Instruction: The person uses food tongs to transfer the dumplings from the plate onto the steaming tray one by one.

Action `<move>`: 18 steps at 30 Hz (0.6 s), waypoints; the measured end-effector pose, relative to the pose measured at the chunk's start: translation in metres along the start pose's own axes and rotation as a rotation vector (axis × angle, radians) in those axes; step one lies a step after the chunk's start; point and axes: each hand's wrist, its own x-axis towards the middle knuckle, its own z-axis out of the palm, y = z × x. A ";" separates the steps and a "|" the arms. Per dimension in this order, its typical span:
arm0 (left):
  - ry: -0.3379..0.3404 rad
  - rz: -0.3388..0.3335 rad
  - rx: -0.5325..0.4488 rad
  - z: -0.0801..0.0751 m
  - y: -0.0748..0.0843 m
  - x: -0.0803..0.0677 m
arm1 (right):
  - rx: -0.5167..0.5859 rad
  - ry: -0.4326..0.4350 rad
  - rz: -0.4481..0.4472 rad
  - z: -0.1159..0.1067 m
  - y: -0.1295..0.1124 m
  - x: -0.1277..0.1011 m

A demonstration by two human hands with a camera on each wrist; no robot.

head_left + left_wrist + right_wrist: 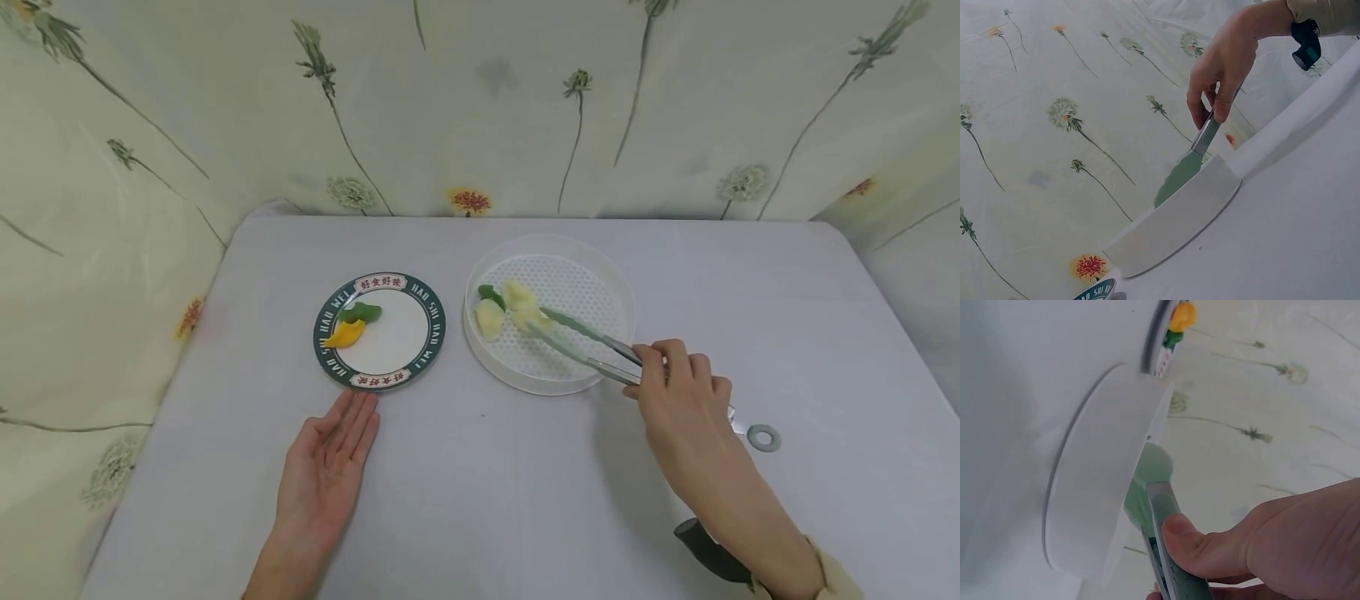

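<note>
tongs (577, 326) with green ends and metal arms slant over the near right wall of a round white tray (551, 387) on a white-covered counter (480, 500), their two tips a little apart at a pale yellow piece (528, 319); whether they press on it cannot be told from this angle. the right hand (678, 400) has its grip pinching the metal arms between thumb and fingers, a hold that likely sends the squeeze down to the tips while the knuckles stay outside the tray's wall. a grey ring (764, 437), apparently the tail of the tool, shows to the right beyond the hand, which suggests a grip kept forward for finer control. two more pale pieces (490, 320) and a dark green piece (491, 293) lie bunched at the tray's left, so the tongs must stretch across its perforated floor to reach them. to the left, the left hand (326, 467) rests palm up with its grip spread flat, fingers straight and side by side, fingertips at the near rim of a green-rimmed plate (397, 333), perhaps to steady it; actual contact is hard to judge. on the plate's left side, a yellow piece (345, 334) sits just near of a green piece (360, 312).
</note>
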 end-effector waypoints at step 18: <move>-0.002 0.003 0.009 -0.001 0.000 0.001 | 0.048 -0.097 0.024 -0.003 -0.004 0.006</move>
